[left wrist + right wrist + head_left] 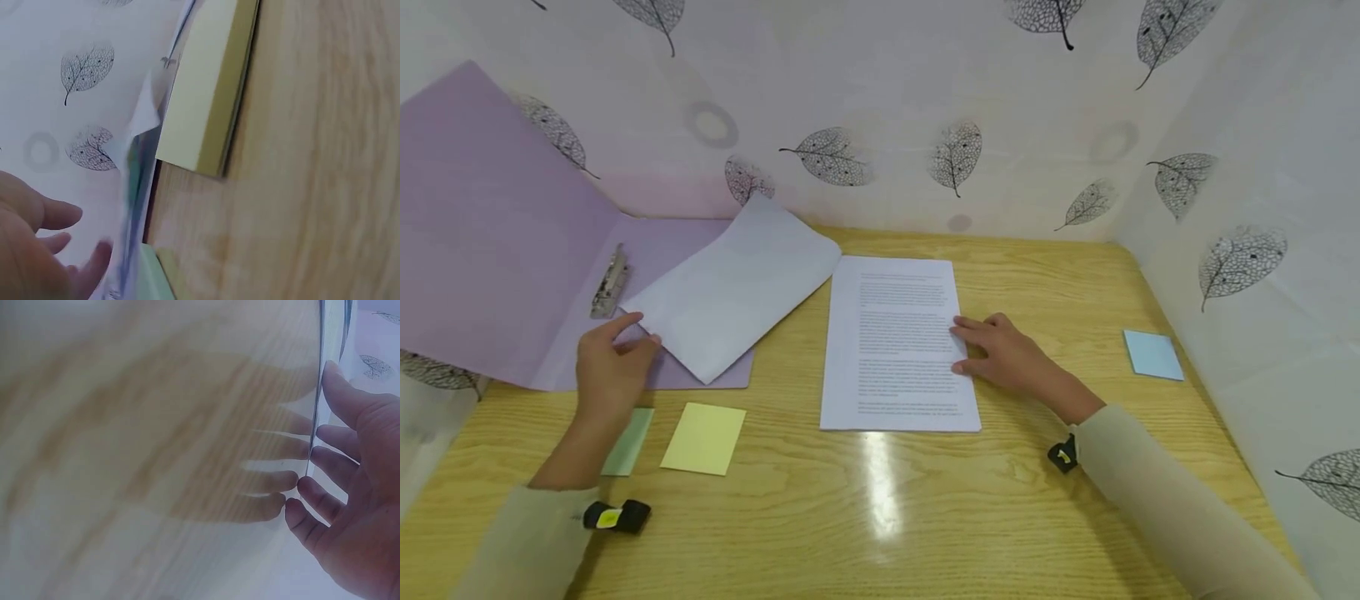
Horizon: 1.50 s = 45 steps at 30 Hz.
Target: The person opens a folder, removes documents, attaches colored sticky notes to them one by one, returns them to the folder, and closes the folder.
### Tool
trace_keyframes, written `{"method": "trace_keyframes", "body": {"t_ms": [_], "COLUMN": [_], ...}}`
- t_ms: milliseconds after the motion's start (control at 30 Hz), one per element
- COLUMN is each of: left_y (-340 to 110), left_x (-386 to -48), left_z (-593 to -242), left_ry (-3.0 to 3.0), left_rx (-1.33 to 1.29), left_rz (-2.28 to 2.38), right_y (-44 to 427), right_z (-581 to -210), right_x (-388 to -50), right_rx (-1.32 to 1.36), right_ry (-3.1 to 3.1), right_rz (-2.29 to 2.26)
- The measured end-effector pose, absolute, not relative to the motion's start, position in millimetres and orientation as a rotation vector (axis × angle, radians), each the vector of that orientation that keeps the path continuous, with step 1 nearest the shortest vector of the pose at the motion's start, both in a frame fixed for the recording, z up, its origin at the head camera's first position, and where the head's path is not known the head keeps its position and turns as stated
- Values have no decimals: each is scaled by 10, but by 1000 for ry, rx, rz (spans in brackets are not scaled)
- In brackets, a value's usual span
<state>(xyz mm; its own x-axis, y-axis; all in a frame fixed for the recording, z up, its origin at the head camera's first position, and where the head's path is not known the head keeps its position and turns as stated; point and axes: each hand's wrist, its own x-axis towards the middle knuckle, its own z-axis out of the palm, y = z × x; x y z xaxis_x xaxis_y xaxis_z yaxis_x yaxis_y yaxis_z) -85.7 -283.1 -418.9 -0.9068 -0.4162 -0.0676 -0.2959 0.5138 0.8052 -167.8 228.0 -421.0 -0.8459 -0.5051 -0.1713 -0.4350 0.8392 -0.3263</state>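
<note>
A stack of printed paper (891, 346) lies on the table, its text side up. My right hand (1011, 354) touches its right edge with fingertips and thumb; in the right wrist view, the right hand's fingers (325, 500) are extended against that edge. To the left, a blank white sheet (737, 287) lies slanted over an open purple folder (688, 237) with a metal clip (610, 283). My left hand (613, 367) is at the sheet's lower-left edge, thumb and forefinger apart. The left wrist view shows the left hand (37, 250) with loosely bent fingers and no visible grip.
Yellow sticky notes (703, 439) and green sticky notes (628, 442) lie in front of the folder, the green ones partly behind the left wrist. A blue sticky pad (1153, 355) sits near the table's right edge. Leaf-patterned cloth (895, 75) stands behind the table (962, 533).
</note>
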Motion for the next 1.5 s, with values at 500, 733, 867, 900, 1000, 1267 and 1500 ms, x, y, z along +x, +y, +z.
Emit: {"method": "trace_keyframes", "body": {"t_ms": [500, 733, 867, 900, 1000, 1267, 1500], "left_y": [-1594, -1333, -1306, -1299, -1276, -1245, -1237], "left_x": [-951, -1097, -1103, -1098, -1083, -1058, -1047], "left_z": [-4072, -4240, -4281, -4285, -4285, -4231, -4217], "left_ry": [-2964, -3193, -3251, -3263, -3283, -3283, -3289], "left_rx": [-402, -647, -704, -714, -740, -741, -738], "left_rz": [-1319, -1075, -1007, -988, -911, -887, -867], "right_y": [2287, 2285, 2288, 2290, 2302, 2557, 3384], "right_z": [-4218, -4231, -4232, -4231, -4221, -4142, -3949], "right_x": [-1677, -1695, -1690, -1688, -1685, -1805, -1873], "right_rx": [-745, -743, -739, -741, -742, -605, -388], "right_ry": [2771, 2765, 2765, 2765, 2762, 2706, 2729], "right_rz": [-418, -423, -409, -406, -404, -674, -775]}}
